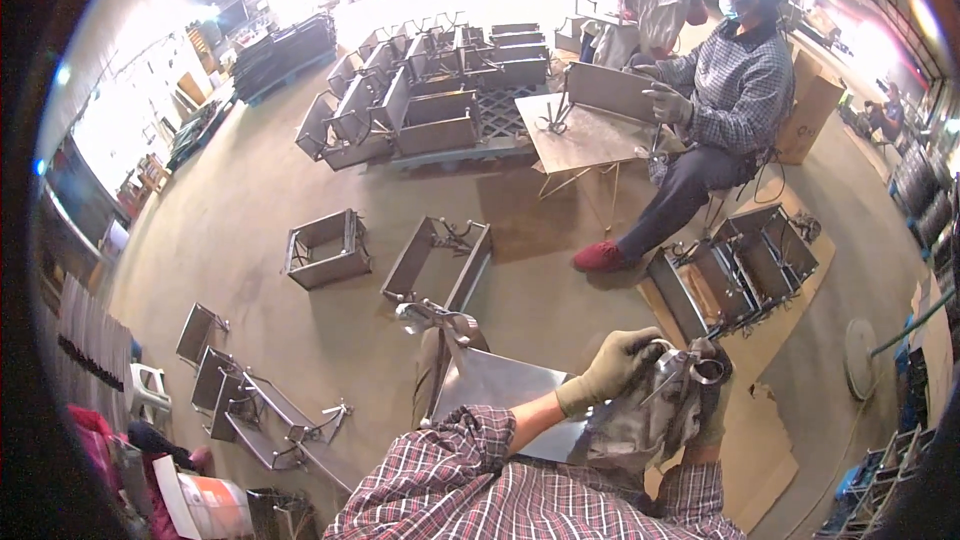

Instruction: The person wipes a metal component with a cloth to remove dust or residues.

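Across my lap lies a metal panel frame [505,385] with a smooth grey sheet and curled scroll ends [430,316] at its left side. At its right end, my left hand [612,372], in a tan work glove, is closed on a crumpled grey rag [640,420] beside a curled metal end [708,370]. My right hand [712,402], in a darker glove, is closed around that curled end. Its fingers are partly hidden by the metal and the rag.
Similar metal frames stand on the floor, some singly [328,250], others grouped on cardboard [735,275]. Many sit on a pallet [490,145]. A co-worker [740,90] handles a frame at a low table [580,140]. A white stool [150,392] stands left.
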`<state>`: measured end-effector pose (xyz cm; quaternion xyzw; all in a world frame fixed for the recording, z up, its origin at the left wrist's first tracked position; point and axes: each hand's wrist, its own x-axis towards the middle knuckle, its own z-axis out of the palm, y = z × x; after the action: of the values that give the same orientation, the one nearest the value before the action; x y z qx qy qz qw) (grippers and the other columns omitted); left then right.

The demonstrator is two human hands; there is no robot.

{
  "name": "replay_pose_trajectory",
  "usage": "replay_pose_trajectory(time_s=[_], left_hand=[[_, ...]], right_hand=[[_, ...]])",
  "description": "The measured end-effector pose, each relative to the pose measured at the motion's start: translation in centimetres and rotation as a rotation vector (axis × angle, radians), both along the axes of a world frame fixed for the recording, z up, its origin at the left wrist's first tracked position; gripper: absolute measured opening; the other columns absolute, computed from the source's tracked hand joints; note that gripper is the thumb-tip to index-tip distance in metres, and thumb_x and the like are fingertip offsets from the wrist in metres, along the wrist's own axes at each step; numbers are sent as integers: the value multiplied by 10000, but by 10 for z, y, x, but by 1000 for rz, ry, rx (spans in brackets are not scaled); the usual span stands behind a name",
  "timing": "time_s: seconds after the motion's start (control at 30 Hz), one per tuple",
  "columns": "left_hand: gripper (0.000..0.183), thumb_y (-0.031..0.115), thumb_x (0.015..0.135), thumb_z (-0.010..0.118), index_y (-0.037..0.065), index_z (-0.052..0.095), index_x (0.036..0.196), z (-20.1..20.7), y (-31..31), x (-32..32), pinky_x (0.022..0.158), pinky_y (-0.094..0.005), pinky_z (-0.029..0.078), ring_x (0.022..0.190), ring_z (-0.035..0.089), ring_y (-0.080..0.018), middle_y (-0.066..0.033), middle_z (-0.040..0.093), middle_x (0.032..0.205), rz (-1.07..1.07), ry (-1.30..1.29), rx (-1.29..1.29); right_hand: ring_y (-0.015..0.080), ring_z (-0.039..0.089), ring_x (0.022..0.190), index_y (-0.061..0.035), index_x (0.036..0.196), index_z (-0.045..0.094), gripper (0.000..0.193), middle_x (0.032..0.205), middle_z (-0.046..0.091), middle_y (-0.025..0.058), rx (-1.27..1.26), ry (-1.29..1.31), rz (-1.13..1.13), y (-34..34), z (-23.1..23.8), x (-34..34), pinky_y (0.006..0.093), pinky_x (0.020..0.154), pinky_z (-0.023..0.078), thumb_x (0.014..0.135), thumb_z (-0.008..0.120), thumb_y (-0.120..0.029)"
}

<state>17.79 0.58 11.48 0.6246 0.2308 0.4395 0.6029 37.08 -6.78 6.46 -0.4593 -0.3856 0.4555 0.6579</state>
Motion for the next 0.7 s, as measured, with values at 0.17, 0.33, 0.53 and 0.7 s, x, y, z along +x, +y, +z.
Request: replay_pose_trajectory(time_s=[0.17,0.33,0.53,0.7], left_hand=[[142,41,760,648,-21,575,864,8,-5,-7,611,-302,450,704,480,-66,-162,495,674,54,100,331],[200,135,946,518,-51,573,896,-17,9,-7,647,-257,445,735,449,-56,2,573,725,-10,4,-62],[146,111,894,550,-33,570,882,0,-2,-3,653,-283,441,718,479,-109,-128,536,755,75,65,353],[186,154,917,549,-29,573,893,-13,6,-2,656,-265,437,734,469,-86,-92,561,761,-27,115,210]], right_hand=[[146,517,1089,-55,1282,458,387,1194,517,53,148,82,-11,-4,-22,-14,306,944,450,959,526,-257],[131,545,1043,-46,1213,507,293,1152,549,47,47,251,22,-5,10,-24,268,924,475,981,489,-225],[136,547,983,-42,1198,517,323,1078,562,41,-46,200,-51,5,-10,-12,270,870,466,984,473,-279],[134,540,859,-35,1171,529,276,990,559,49,-279,-178,-75,14,0,-20,277,722,460,1007,433,-235]])
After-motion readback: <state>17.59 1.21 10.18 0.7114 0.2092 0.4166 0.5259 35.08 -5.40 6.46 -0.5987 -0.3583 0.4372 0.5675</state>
